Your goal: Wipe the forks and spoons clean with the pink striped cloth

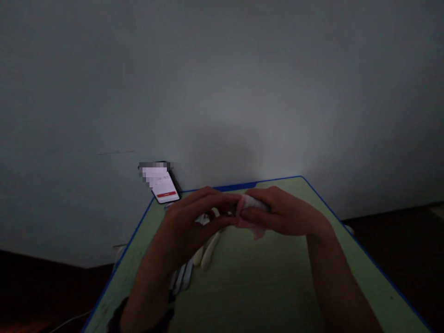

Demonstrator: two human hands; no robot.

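Above the far half of the table, both hands meet at a bunched pink-and-white cloth (255, 203). My right hand (280, 210) is wrapped around it, thumb on the near side, and a loose pink corner hangs below. My left hand (194, 217) pinches the cloth's left edge between fingertips and thumb. Whether something lies inside the cloth is hidden. Under my left hand are two cream-coloured handles (208, 254) and several pale grey handles (182, 277); my hand and wrist cover their other ends, so their kind cannot be told.
A phone (166, 187) with a lit screen leans against the grey wall (222, 83) at the table's far left corner. The light green table (249, 286) has a blue edge and stands against the wall. Dark floor shows on both sides, with a thin cable (71, 319) at the lower left.
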